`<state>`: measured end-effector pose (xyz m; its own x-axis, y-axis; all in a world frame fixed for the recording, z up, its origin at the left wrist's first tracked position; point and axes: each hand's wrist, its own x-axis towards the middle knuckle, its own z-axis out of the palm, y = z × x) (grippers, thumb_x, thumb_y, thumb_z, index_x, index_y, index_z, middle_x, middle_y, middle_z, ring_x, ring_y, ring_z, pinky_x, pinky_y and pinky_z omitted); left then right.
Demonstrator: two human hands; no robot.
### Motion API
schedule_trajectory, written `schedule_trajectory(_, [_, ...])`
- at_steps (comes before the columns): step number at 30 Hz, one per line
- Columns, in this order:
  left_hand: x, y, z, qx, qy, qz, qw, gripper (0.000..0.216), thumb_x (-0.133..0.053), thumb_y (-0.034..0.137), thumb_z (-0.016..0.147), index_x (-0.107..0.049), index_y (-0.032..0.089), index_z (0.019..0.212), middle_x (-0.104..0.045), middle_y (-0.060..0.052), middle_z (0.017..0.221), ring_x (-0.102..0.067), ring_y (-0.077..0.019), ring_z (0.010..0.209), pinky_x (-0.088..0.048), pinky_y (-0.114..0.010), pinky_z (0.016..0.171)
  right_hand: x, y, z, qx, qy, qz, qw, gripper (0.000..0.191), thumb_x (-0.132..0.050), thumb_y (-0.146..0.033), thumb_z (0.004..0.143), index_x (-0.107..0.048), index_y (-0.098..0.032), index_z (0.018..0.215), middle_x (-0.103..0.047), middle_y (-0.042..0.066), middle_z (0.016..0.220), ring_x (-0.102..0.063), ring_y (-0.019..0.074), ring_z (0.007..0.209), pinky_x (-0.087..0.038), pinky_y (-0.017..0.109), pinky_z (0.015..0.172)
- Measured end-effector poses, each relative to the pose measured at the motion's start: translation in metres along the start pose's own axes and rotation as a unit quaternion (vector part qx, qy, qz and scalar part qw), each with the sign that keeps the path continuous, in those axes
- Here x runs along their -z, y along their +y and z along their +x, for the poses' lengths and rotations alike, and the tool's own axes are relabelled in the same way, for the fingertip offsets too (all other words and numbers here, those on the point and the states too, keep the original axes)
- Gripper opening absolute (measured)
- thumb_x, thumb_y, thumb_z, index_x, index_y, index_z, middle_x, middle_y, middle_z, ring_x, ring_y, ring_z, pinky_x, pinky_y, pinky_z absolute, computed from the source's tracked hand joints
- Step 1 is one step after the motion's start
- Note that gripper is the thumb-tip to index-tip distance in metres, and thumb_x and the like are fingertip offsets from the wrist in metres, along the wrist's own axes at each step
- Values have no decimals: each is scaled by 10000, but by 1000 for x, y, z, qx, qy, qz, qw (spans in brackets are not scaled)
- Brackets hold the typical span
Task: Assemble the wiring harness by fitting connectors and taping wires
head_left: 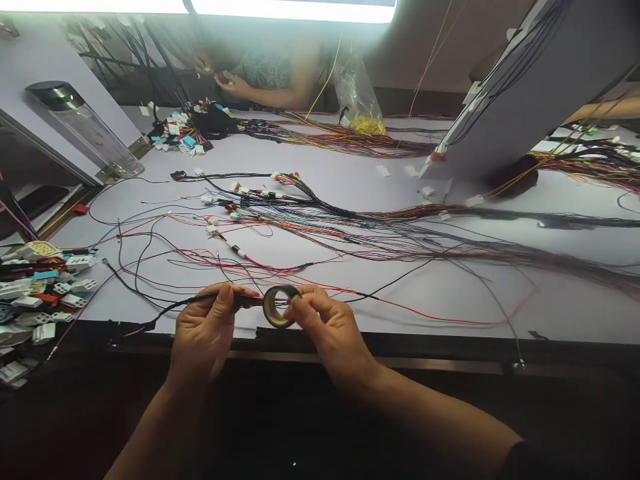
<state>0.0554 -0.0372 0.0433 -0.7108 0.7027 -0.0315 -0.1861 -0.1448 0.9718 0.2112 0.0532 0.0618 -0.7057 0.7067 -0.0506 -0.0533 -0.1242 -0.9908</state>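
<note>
Near the front edge of the table, my left hand (pixel 203 333) pinches a black-taped wire bundle (pixel 173 307) between thumb and fingers. Red and dark wires come out of the bundle on its right side. My right hand (pixel 333 330) grips a roll of black tape (pixel 270 308) by its right rim, close beside the bundle. Whether a strip of tape joins the roll to the wires is hard to make out. Behind both hands lie loose red wires (pixel 200 253) and a branched wiring harness (pixel 330 210) with white connectors.
White connectors (pixel 35 300) are heaped at the left edge. A clear bottle (pixel 95 130) leans at the back left. Farther back are a long wire bundle (pixel 300 137), a plastic bag (pixel 360 100) and another person's arm (pixel 270 97). A slanted panel (pixel 525 100) rises at right.
</note>
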Motion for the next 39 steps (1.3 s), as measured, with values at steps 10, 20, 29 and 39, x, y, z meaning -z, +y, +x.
schedule_trajectory(10, [4, -22, -10, 40, -17, 17, 999, 193, -827, 231, 656, -696, 200, 794, -697, -33, 810, -663, -193, 789, -546, -333, 790, -8, 7, 21, -138, 51, 133, 980, 516, -593, -653, 789, -646, -163, 635, -608, 14, 702, -479, 120, 684, -391, 268, 721])
schedule_trajectory(20, [-2, -13, 0, 23, 81, 19, 996, 228, -834, 237, 616, -652, 190, 744, -676, 5, 695, -670, -183, 673, -533, -378, 808, 27, 17, 7, 145, 86, -242, 956, 250, -586, -370, 893, -637, -207, 1075, -682, 71, 1046, -615, 184, 910, -463, 315, 738])
schedule_trajectory(29, [-11, -2, -10, -1, 109, 65, 992, 203, -832, 248, 636, -655, 188, 715, -607, 39, 626, -531, -92, 579, -462, -241, 639, -8, 45, -3, 251, 16, -476, 843, 262, -570, -333, 922, -622, -244, 1163, -717, 19, 876, -604, 162, 800, -358, 336, 753])
schedule_trajectory(39, [-12, 5, -14, 33, 129, 119, 984, 285, -865, 323, 590, -642, 200, 717, -657, 26, 706, -598, -122, 640, -503, -245, 632, -19, 29, 0, 40, -34, -182, 982, 323, -642, -490, 842, -669, -186, 737, -544, -21, 648, -485, 105, 632, -361, 230, 599])
